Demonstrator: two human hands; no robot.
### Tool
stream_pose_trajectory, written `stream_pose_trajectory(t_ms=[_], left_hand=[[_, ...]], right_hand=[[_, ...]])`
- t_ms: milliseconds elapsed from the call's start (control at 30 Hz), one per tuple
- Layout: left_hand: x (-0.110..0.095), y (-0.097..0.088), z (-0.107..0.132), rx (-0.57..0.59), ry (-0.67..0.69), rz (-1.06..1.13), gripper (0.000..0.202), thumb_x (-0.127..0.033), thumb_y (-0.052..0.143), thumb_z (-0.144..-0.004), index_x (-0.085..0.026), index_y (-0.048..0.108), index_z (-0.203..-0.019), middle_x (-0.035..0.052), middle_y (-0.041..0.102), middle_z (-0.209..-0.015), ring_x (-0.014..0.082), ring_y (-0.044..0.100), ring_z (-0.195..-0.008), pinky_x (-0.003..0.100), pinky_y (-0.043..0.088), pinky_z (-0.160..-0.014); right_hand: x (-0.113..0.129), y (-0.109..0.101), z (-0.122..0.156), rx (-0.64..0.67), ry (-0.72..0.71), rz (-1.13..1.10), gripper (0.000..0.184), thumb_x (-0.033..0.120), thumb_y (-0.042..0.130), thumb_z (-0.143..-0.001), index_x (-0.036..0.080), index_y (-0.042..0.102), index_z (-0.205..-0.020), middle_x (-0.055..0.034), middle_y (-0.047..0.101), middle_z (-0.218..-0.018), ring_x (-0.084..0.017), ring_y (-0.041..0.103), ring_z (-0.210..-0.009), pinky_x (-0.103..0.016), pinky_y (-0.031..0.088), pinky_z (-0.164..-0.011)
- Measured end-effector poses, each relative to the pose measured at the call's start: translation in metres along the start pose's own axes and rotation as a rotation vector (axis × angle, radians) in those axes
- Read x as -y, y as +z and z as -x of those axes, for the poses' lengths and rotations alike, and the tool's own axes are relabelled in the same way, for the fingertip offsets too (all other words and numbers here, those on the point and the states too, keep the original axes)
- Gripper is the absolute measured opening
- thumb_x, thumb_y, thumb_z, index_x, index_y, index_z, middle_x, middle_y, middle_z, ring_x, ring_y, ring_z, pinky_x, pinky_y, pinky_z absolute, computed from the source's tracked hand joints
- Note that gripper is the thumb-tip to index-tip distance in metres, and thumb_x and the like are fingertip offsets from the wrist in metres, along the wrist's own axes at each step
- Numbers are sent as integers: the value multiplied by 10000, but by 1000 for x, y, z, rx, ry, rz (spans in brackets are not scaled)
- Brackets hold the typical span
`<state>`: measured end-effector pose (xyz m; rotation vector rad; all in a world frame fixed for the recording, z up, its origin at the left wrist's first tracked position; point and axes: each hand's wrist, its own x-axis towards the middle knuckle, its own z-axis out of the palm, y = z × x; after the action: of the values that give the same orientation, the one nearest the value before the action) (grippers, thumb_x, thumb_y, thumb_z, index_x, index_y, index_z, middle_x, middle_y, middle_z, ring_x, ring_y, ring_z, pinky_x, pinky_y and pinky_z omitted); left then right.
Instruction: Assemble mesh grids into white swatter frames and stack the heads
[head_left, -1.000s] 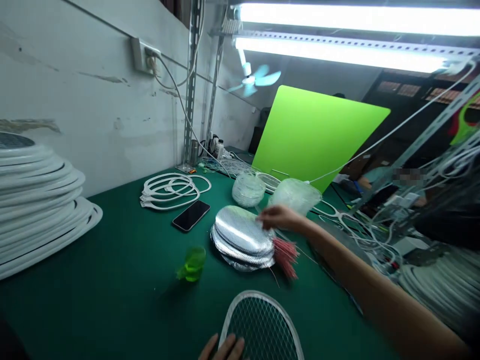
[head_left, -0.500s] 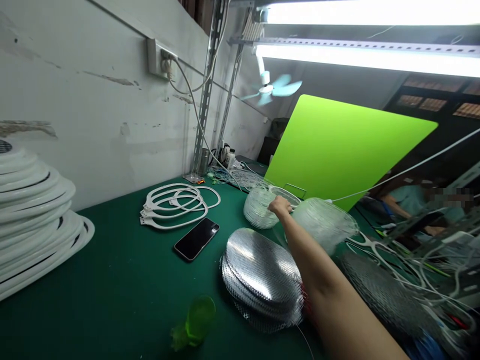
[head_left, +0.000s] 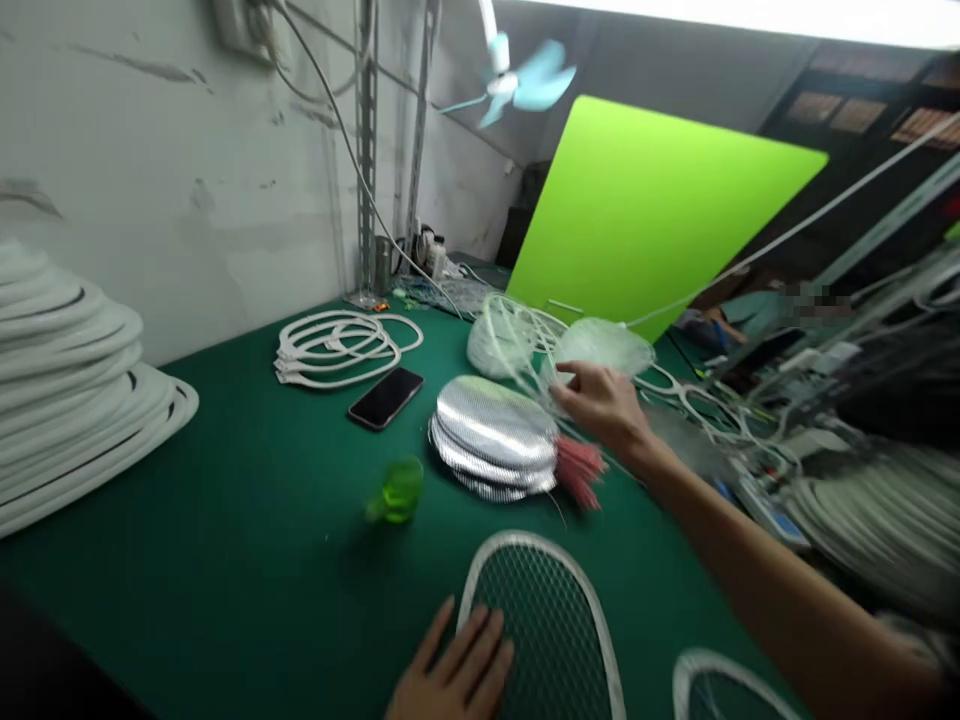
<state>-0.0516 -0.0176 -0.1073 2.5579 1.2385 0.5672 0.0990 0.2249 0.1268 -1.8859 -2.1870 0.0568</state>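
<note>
My right hand (head_left: 598, 405) hovers above the green table (head_left: 225, 520), fingers pinched on a thin clear mesh piece (head_left: 517, 340) lifted off the clear pile (head_left: 495, 345). Just below it lies a stack of shiny silver mesh ovals (head_left: 491, 435) with red wires (head_left: 579, 470) sticking out. My left hand (head_left: 454, 675) lies flat, fingers stretched, on the near edge of a white-framed racket head with dark mesh (head_left: 544, 630). A second clear pile (head_left: 604, 345) sits behind my right hand.
A black phone (head_left: 386, 397) and loose white frames (head_left: 337, 348) lie mid-table. A tall stack of white frames (head_left: 67, 390) fills the left. A small green cup (head_left: 396, 492) lies near the front. A green board (head_left: 660, 210) stands behind, with cables and cords (head_left: 862, 470) at right.
My right hand pulled back from the far clear pile toward me with a clear mesh piece. The view dropped, showing my left hand on the racket head again.
</note>
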Motion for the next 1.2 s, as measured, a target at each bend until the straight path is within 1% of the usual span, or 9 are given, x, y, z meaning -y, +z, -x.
stream_pose_trajectory(t_ms=[67,167,267,333,467,600,733,967,1200], left_hand=[[-10,-32,-2,58,33,47,756,-537,540,-895,-237,234,-1518,49,288,-1545,310,334,-1399,523,219,-1184],[-18,-64,-14,120,-36,116,673,-540,502,-912,-206,351,-1477,82,337,-1532,316,308,-1410,544,121,-1198],[-21,-80,-20,89,-111,240,472,-469,479,-939,-237,532,-1347,46,488,-1444,285,343,-1397,528,114,-1203],[-20,-87,-22,-33,-276,374,327,-357,432,-961,-246,629,-1198,19,603,-1320,237,462,-1317,458,278,-1167],[-13,-105,-46,-243,-580,525,292,-348,420,-961,-217,635,-1110,28,682,-1127,186,642,-1025,283,538,-845],[-2,-103,-97,-156,-472,289,307,-334,495,-950,-205,618,-1199,54,644,-1212,214,610,-1078,309,488,-891],[9,-79,-136,-59,-436,225,175,-257,566,-902,-206,723,-961,35,720,-988,199,652,-923,294,483,-838],[18,-63,-147,-17,-397,211,152,-179,587,-828,-196,736,-853,30,709,-919,180,641,-857,270,477,-793],[17,-64,-152,-28,-399,187,146,-212,568,-874,-180,711,-883,44,691,-940,180,629,-889,275,467,-808]], right_hand=[[-13,8,90,-54,-88,12,492,307,503,-851,173,558,-1321,-24,695,-754,-175,629,-657,-263,400,-589],[-30,31,211,-21,-147,-41,499,278,365,-903,92,531,-1335,-22,665,-637,-128,550,-444,-230,375,-445],[-46,60,286,-16,-78,-19,487,252,361,-908,64,534,-1322,-66,721,-751,-114,578,-439,-201,398,-399],[-52,77,311,-19,-45,18,477,240,373,-908,83,529,-1331,-87,742,-904,-114,623,-490,-189,430,-407],[-49,96,326,-33,21,88,471,190,334,-915,129,536,-1336,-90,726,-1065,-128,663,-558,-201,476,-452],[-39,104,328,1,69,90,489,179,318,-913,142,523,-1356,-82,734,-1042,-129,643,-521,-210,463,-438],[-36,109,330,25,50,91,531,168,286,-913,173,458,-1415,-94,723,-1072,-119,611,-479,-210,414,-392],[-26,103,327,47,65,94,532,161,283,-921,153,431,-1432,-21,663,-671,-120,514,-403,-215,378,-392],[-24,103,323,14,55,81,525,152,303,-919,197,451,-1420,-21,671,-707,-120,541,-440,-205,405,-414]])
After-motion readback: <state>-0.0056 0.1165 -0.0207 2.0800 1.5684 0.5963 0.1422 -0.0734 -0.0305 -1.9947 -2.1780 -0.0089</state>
